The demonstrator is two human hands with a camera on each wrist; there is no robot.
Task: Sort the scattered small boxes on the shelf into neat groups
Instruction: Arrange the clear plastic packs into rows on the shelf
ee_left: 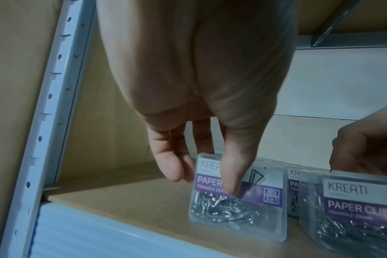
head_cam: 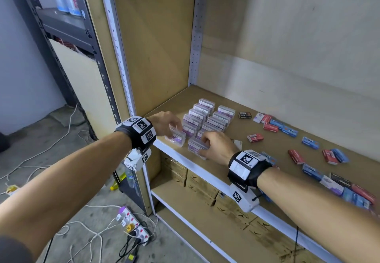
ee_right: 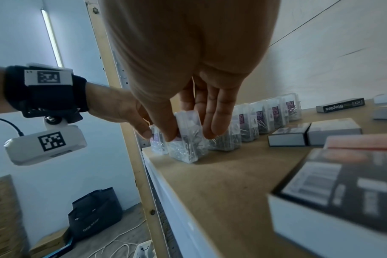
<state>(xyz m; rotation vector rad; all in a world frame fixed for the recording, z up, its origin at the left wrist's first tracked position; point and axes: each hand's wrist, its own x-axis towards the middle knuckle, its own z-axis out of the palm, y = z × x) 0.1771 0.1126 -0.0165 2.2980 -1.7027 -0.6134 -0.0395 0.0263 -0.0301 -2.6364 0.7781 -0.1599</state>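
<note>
Lighting's pretty flat and soft indoors, with only faint shadows on the brown particle-board shelf (head_cam: 236, 106). The head view is sharp in the middle but bends hard at the edges, so the white perforated metal upright (head_cam: 115, 42) curves. The left wrist view is dim and yellowish, soft with motion smear on the clear plastic paper-clip box with a purple label (ee_left: 239, 206). The right wrist view is cooler; a lit white tube light (ee_right: 52, 37) glows, and the nearest dark cardboard box (ee_right: 334, 197) is badly out of focus.

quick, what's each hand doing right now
Left hand: pinching a clear plastic paper clip box with a purple label.
Right hand: gripping another clear plastic paper clip box standing on the shelf.
</note>
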